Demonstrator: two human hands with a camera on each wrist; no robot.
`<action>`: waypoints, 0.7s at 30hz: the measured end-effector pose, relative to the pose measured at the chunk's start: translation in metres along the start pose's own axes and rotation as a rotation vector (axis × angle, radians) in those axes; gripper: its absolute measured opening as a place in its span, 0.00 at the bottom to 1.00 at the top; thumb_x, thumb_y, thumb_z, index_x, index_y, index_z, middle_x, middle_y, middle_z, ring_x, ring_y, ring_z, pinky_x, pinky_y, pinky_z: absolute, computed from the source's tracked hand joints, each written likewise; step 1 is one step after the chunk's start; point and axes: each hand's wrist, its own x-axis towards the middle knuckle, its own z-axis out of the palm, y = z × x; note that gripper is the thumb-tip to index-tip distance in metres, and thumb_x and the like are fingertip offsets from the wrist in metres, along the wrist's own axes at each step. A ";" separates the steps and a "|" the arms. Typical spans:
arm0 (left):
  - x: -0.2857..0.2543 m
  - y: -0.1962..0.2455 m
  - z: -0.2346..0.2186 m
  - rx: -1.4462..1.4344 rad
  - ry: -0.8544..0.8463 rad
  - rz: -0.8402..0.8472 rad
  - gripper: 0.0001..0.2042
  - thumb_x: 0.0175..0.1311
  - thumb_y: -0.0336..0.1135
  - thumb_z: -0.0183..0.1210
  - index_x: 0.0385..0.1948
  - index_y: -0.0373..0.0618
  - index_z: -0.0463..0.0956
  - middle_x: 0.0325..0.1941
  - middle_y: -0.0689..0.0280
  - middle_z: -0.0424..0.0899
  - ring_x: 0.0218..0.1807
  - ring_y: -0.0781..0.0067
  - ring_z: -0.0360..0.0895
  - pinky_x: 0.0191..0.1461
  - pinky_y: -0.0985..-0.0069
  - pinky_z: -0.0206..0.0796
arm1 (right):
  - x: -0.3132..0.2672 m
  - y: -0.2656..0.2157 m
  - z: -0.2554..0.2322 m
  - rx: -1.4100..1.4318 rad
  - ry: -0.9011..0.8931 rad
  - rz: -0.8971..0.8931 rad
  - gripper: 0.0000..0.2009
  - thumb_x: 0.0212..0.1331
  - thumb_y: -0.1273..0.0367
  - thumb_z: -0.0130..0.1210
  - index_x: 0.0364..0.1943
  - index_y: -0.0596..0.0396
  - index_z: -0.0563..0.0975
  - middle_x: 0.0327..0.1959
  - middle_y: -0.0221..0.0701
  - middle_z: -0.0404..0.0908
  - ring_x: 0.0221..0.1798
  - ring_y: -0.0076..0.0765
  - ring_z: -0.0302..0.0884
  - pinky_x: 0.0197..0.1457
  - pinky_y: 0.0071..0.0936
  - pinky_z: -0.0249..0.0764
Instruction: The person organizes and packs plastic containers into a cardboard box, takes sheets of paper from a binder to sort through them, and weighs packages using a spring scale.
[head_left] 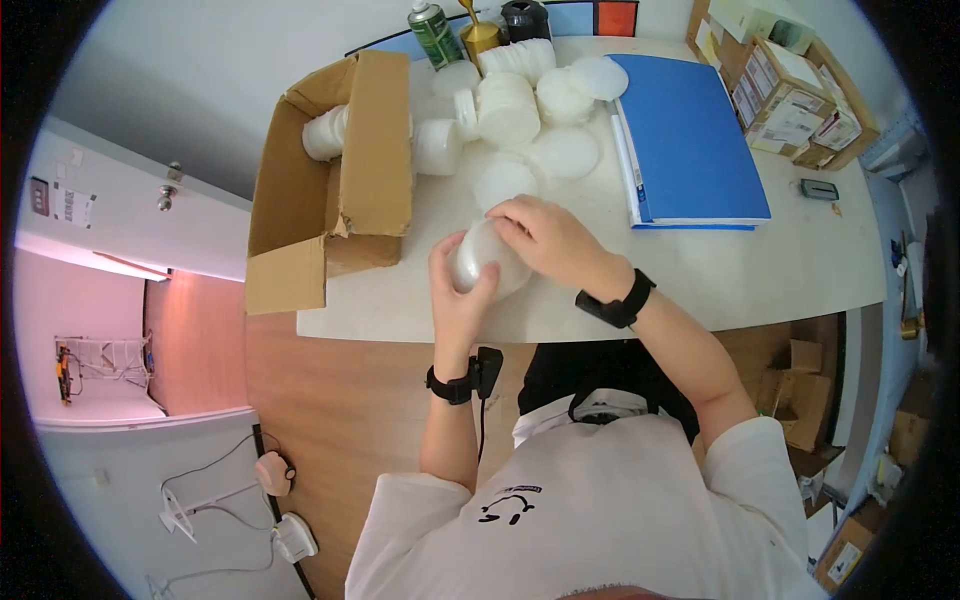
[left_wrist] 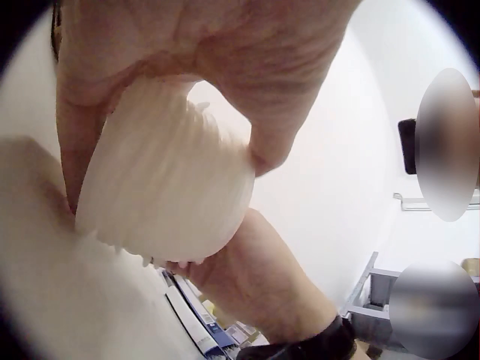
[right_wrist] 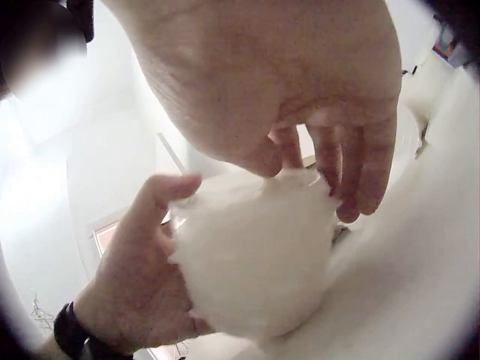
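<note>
A stack of round white plastic lids, ridged along its side with small tabs at the rims, is held up near the table's front. My left hand grips its side, thumb on one side and fingers on the other. My right hand pinches the edge of the stack with thumb and fingertips, as the right wrist view shows. In the left wrist view the ridged side of the lid stack fills the space under the left palm.
More white round stacks and loose lids lie beyond the hands. An opened cardboard box stands left, holding another white stack. A blue binder lies right. A green spray can stands at the back.
</note>
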 end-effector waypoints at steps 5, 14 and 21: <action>0.002 -0.015 -0.019 -0.284 0.147 -0.066 0.25 0.66 0.31 0.58 0.65 0.39 0.65 0.62 0.59 0.73 0.62 0.66 0.73 0.65 0.68 0.67 | 0.034 0.012 -0.007 -0.373 0.005 0.079 0.24 0.58 0.60 0.65 0.54 0.59 0.75 0.54 0.50 0.76 0.55 0.59 0.75 0.58 0.47 0.73; 0.001 -0.012 -0.034 -0.364 0.171 -0.080 0.26 0.63 0.27 0.56 0.65 0.35 0.64 0.66 0.54 0.71 0.66 0.60 0.70 0.70 0.64 0.62 | 0.038 0.021 -0.007 -0.343 -0.041 0.133 0.31 0.53 0.57 0.68 0.58 0.60 0.74 0.56 0.46 0.76 0.61 0.51 0.73 0.63 0.40 0.70; 0.008 0.003 -0.015 -0.582 0.097 -0.125 0.27 0.67 0.25 0.53 0.69 0.37 0.61 0.69 0.54 0.69 0.69 0.62 0.68 0.72 0.64 0.62 | 0.014 -0.006 -0.049 0.651 -0.076 0.441 0.22 0.68 0.58 0.57 0.58 0.58 0.72 0.56 0.35 0.77 0.63 0.30 0.70 0.65 0.30 0.65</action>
